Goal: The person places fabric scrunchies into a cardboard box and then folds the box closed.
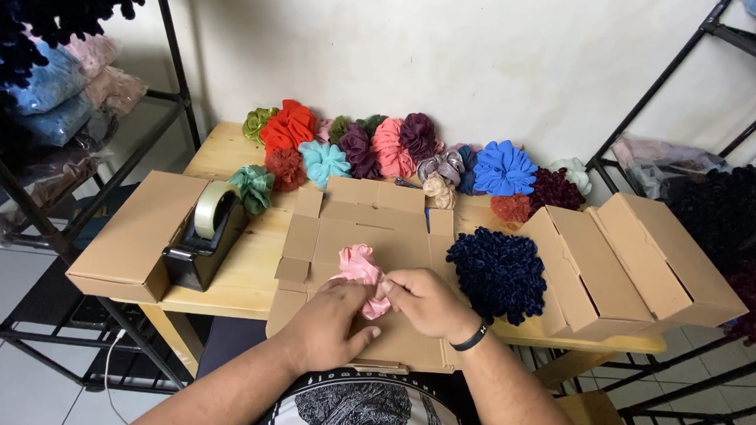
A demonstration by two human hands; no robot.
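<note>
Pink scrunchie [360, 270] sits pinched between our left hand [331, 322] and right hand [426, 303], both closed on it, hiding its lower half, over the unfolded cardboard box [356, 224] at the table's [246, 270] front edge.

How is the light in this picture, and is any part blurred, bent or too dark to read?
Head view: soft, even light on the wooden table, no glare; the pink scrunchie between left hand and right hand is sharp; the dark pile top left loses detail; the shelf frames lean outward from lens distortion.
</note>
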